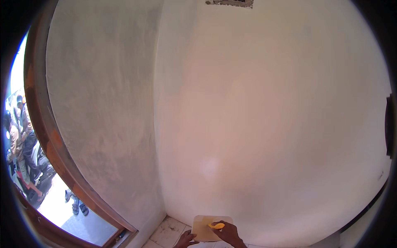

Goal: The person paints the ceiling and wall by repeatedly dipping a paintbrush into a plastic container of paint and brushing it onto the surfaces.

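Low in the head view is a flat beige board [201, 220] with rounded corners and a paler rim. My left hand [185, 239] grips its left edge, the fingers curled against it. Over the middle of the board, my right hand [230, 234] is closed on a small bright yellow tool [216, 225], whose narrow end points left toward the board's surface. Its exact kind is too small to make out, and part of it is hidden by the fingers.
Pale plastered walls [264, 115] meet in a corner ahead, above a tiled floor [168, 230]. To the left stands a brown door frame [58, 144]; beyond it are people [22, 140] and several sandals [75, 205] outside. A dark object [389, 126] is at the far right.
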Action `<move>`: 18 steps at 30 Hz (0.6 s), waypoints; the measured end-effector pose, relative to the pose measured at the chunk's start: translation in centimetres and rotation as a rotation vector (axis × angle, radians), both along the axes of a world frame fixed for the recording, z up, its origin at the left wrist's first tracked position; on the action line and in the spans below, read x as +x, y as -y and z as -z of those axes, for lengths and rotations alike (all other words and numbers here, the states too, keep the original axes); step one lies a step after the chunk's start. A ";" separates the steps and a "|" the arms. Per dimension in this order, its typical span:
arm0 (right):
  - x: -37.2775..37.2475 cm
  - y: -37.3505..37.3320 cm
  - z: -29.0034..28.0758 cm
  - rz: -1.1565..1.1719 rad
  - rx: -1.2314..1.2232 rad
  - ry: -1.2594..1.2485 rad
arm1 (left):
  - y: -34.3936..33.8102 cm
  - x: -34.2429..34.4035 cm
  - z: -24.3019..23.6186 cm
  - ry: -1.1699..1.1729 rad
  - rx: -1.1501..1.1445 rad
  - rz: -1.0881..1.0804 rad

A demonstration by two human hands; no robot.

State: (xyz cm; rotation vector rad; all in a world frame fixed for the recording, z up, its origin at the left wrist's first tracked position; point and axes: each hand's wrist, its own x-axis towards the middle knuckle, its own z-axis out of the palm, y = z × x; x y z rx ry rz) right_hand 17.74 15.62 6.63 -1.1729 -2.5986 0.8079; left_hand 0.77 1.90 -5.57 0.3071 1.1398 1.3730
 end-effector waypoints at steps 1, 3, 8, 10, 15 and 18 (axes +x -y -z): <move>0.3 -0.5 -0.1 0.001 0.016 -0.022 | -0.1 0.4 -0.3 0.011 0.001 -0.012; 0.8 -1.5 -0.3 0.046 -0.067 0.035 | -0.2 1.1 -1.0 0.020 -0.001 -0.031; 0.9 -2.9 -1.5 0.254 -0.331 -0.416 | -0.1 1.4 -3.5 0.064 0.072 -0.154; 0.5 -3.0 -2.5 0.348 -0.540 -0.733 | 0.0 0.7 -4.7 0.080 0.097 -0.137; -1.6 -3.0 -6.5 0.502 -0.793 -1.046 | 0.3 -2.5 -8.1 0.086 0.134 -0.106; -4.0 -3.5 -10.1 0.537 -0.864 -1.242 | 0.4 -4.6 -9.8 0.053 0.077 -0.100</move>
